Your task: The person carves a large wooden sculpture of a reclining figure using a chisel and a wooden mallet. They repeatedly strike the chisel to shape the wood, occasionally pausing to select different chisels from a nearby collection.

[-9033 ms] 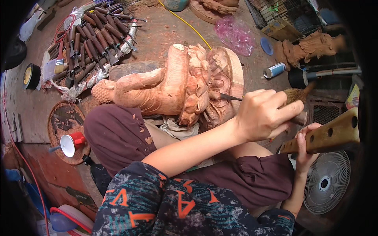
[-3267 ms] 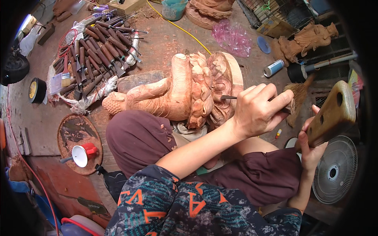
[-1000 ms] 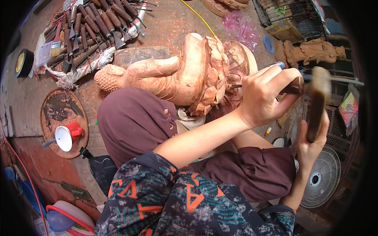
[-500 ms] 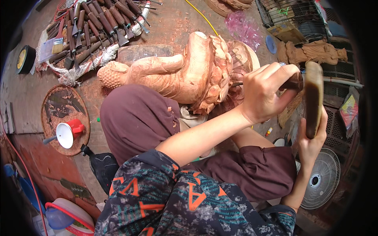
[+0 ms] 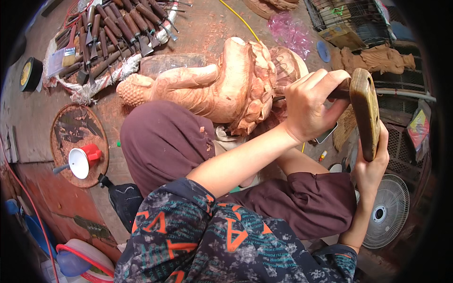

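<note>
Both hands loaded. Chisel (image 5: 340,90) is gripped in the left hand (image 5: 306,106), knuckles up; mallet (image 5: 362,111) is gripped near its lower end by the right hand (image 5: 371,162). Statue (image 5: 196,92) is laid on its side across the top of the lap area, head left, petalled base right, just beyond the knee (image 5: 163,127). Probably placed so the base falls under the left hand; bracing by the knee can't be confirmed. Mallet is held upright at the chisel's butt end, apparently lined up for striking; actual contact can't be told. Blade is aimed at the base; tip is hidden.

Wooden work surface (image 5: 203,23) is strewn with reddish chips. Tool pile (image 5: 125,28) is laid out upper left, handles mostly bundled together, likely for reach. Second carving (image 5: 377,62) is laid at upper right, near a wire cage (image 5: 347,21). Fan (image 5: 391,214) is set right, faced up. Round tray (image 5: 55,155) is parked left, chips in it; red-and-white cup (image 5: 79,162) set on it. Smallest: tape roll (image 5: 30,74), left edge.
</note>
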`<state>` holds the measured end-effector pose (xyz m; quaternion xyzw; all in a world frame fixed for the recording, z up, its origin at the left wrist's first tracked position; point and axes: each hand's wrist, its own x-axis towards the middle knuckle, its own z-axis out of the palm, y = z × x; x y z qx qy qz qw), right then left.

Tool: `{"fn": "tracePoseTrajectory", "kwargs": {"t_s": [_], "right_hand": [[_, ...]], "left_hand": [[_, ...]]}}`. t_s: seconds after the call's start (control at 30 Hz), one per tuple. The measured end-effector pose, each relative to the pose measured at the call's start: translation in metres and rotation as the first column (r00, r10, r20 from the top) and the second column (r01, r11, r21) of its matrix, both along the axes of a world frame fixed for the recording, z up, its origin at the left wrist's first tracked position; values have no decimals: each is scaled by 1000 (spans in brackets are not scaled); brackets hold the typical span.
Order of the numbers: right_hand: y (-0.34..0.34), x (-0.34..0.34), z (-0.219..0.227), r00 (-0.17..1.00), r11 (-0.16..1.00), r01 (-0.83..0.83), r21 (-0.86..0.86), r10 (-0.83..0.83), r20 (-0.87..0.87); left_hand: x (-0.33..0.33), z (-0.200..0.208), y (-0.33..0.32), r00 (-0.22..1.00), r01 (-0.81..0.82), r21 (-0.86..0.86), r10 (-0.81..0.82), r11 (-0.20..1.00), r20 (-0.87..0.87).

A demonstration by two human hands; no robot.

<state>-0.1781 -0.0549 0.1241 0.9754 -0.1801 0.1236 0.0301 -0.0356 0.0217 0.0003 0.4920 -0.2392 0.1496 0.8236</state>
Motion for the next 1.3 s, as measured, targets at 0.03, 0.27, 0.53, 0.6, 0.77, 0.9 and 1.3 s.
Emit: {"fn": "tracePoseTrajectory", "kwargs": {"t_s": [0.03,0.27,0.53,0.6,0.77,0.9,1.3], "right_hand": [[0,-1,2,1000,1000,-4,-11,5,18],[0,0,-2,999,998,-16,-66,13,-41],[-5,-3,-9,1000,979,-15,205,9,29],[-15,-11,-14,989,954,-56,296,11,149],[-25,-33,-10,949,883,-49,467,-105,298],[-23,-42,-13,945,882,-28,470,-130,299],[-22,-44,-13,937,871,-114,478,-65,343]], "left_hand": [[0,-3,-2,1000,-18,-4,18,1000,4],[4,-9,-3,998,-22,-39,20,999,-57],[-11,-8,5,999,11,45,-14,999,53],[-33,19,13,972,49,23,-53,999,229],[-53,20,-1,901,82,170,-146,982,407],[-44,8,-7,895,11,281,-135,960,425],[-37,10,-13,935,8,167,-66,986,349]]}}
